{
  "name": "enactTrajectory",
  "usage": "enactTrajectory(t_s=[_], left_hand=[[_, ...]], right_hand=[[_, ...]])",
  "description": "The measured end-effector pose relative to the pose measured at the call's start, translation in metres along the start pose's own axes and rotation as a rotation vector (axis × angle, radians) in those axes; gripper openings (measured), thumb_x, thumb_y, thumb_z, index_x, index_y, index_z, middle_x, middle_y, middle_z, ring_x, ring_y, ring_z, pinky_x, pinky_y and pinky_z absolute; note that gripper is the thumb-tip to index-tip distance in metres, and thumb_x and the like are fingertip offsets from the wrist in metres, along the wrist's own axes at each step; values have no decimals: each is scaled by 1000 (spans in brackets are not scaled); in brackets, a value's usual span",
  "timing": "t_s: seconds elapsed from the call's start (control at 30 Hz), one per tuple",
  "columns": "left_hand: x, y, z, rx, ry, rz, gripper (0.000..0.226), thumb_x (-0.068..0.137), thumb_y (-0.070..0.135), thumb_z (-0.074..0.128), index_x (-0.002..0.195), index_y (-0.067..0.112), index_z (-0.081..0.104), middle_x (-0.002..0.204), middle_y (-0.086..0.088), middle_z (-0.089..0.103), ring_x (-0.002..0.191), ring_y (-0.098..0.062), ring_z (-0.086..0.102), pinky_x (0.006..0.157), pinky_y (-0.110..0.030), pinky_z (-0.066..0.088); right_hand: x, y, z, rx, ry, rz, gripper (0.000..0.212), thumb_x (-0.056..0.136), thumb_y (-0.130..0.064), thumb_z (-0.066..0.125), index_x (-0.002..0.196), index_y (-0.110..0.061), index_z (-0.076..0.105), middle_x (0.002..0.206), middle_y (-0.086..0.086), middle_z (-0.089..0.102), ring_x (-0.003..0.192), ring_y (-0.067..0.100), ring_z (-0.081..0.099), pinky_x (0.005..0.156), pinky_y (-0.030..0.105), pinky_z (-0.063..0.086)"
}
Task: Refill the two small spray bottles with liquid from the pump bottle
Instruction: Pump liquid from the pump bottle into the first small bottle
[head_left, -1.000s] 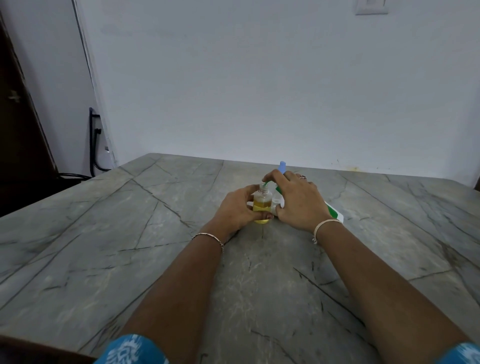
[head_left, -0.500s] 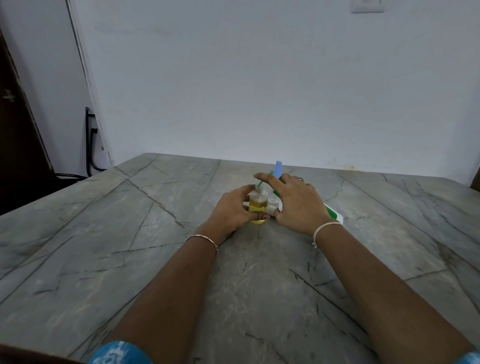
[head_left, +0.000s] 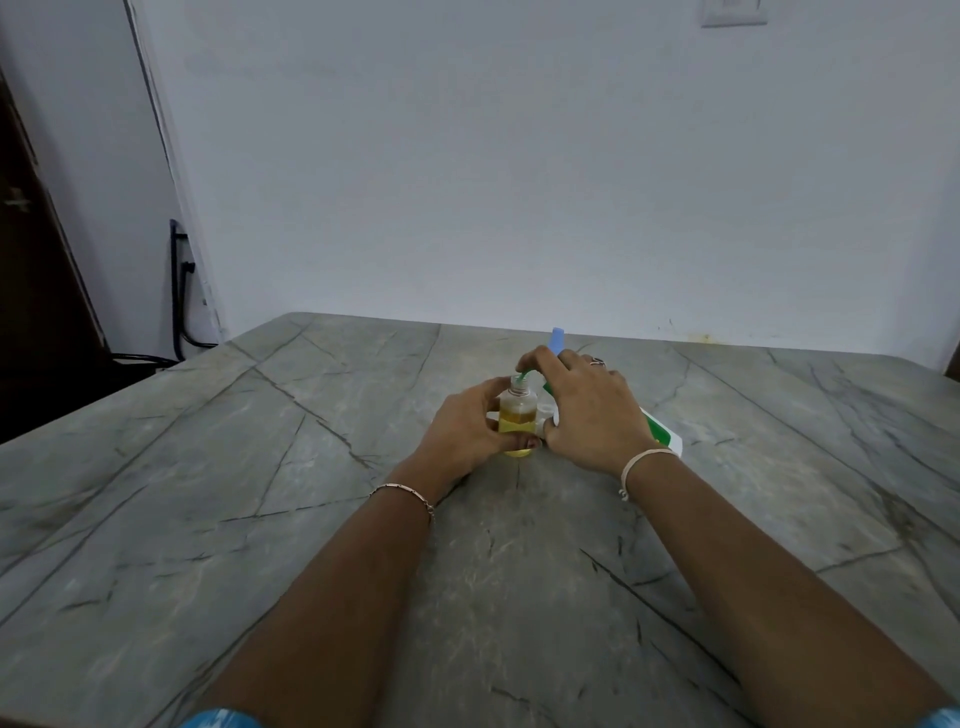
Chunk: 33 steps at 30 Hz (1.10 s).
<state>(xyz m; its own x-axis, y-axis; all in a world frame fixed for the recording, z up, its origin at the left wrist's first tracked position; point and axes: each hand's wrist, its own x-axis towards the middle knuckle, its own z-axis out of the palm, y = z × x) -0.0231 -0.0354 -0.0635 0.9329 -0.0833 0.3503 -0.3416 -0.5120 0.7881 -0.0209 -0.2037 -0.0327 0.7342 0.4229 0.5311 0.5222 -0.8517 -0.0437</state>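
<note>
Yellow liquid fills roughly the lower half of the small spray bottle (head_left: 517, 410), which stands upright on the desk (head_left: 260, 493) near its centre, with its neck uncapped. I read the left hand (head_left: 465, 431) as gripping this bottle: the fingers (head_left: 496, 387) curl round its far side and the thumb lies across its near side close to the base. A thin green spout (head_left: 524, 375) meets the open neck from above and to the right. The spout belongs to the pump bottle (head_left: 660, 428), a white body with a green label that lies tilted, its lower end resting on the desk to the right of the small bottle. The right hand (head_left: 592, 415) covers most of the pump bottle and holds it, fingers curled over the pump head, with the index finger reaching forward above the spout. A light blue part (head_left: 557, 340) projects just behind the right hand; I cannot tell what it is attached to. A pale object sits between the two hands, just right of the small bottle, too hidden to identify. A thin metal bracelet (head_left: 402, 493) circles the left wrist and a white band (head_left: 644, 460) the right. The desk surface is grey stone with dark veins. Behind it stands a plain white wall (head_left: 519, 182) carrying a switch plate (head_left: 732, 13) at the top edge. At the far left are a dark door (head_left: 31, 260) and black cables (head_left: 179, 291).
</note>
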Motion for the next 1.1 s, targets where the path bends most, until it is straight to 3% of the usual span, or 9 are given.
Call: enactTrajectory(t_s=[0.33,0.7,0.8,1.1], left_hand=[[1,-2,0,-13,-8,-11,72,58,30,89,123,31,58,110,5,72,95,-12,70,91,-41,55],[0,-1,1,-39,-3,-14,71,63,22,89,126,31,57,112,5,70,95,-12,70,92,-39,55],[1,-5,1,-59,-6,-19,74,57,29,89,125,32,58,111,5,71,95,-12,70,91,-41,56],[0,-5,1,-52,-3,-13,70,61,28,89,122,37,57,111,4,71,97,-13,70,91,-41,55]], right_hand=[[-4,7,-2,23,-32,-22,80,77,-30,65,143,-46,22,104,0,54,96,24,54,87,43,49],[-1,4,-2,11,-11,-31,61,77,-27,64,129,-36,35,112,0,57,101,25,56,90,44,48],[0,7,-2,41,-11,-41,61,77,-26,63,129,-37,35,108,-2,56,99,24,56,88,43,48],[-3,9,-2,32,-20,-55,67,78,-27,63,137,-37,33,107,-1,55,99,25,55,87,40,46]])
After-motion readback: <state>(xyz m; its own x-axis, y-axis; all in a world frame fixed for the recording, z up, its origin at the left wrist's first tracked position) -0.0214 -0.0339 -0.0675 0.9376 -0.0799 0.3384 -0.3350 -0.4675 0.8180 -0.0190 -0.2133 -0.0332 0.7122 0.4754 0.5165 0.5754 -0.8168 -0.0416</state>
